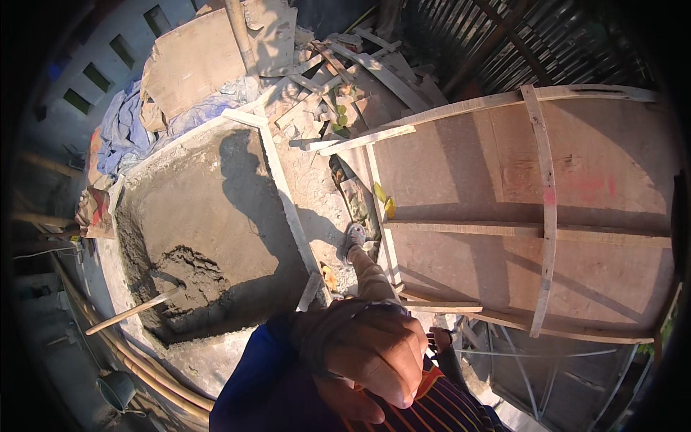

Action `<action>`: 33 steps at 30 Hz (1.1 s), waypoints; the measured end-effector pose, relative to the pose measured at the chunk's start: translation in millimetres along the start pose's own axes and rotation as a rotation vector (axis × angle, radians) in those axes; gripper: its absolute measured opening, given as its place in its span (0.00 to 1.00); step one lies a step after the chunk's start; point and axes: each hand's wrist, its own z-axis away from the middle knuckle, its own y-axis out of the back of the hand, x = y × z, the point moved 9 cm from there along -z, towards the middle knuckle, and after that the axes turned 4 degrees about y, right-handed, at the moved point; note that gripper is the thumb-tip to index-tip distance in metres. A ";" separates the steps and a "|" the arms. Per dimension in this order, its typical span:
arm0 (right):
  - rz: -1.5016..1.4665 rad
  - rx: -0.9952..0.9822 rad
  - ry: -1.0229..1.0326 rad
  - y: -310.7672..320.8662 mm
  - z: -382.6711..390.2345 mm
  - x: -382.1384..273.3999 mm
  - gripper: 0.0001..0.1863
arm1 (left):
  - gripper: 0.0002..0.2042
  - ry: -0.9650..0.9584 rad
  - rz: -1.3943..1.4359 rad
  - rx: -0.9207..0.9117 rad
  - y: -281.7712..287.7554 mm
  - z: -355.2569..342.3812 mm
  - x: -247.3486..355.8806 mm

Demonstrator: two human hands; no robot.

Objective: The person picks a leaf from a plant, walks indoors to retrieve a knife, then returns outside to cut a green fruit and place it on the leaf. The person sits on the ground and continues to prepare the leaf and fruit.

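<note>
Left hand [378,353] is curling narrow before the chest, back uppermost; I cannot tell whether it is holding anything. Right hand [437,338] is hanging lower, to the right, grip not showing clearly. Wet grey mix [191,183] is filling the low trough [289,205] at left, a tool [137,309] sticking out over its left rim. Seemingly a pausing step; using the tool would be requiring a leftward reach
</note>
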 end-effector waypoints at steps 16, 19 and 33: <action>0.237 0.235 1.348 -22.9 39.1 -759.1 0.15 | 0.07 0.830 -0.440 1.040 336.6 114.8 -285.3; 0.208 0.430 1.417 22.7 101.2 -771.2 0.17 | 0.07 0.857 -0.380 1.162 356.5 160.5 -305.3; 0.412 1.111 1.282 131.2 51.8 -819.6 0.25 | 0.08 0.804 -0.203 0.837 367.0 6.7 -358.7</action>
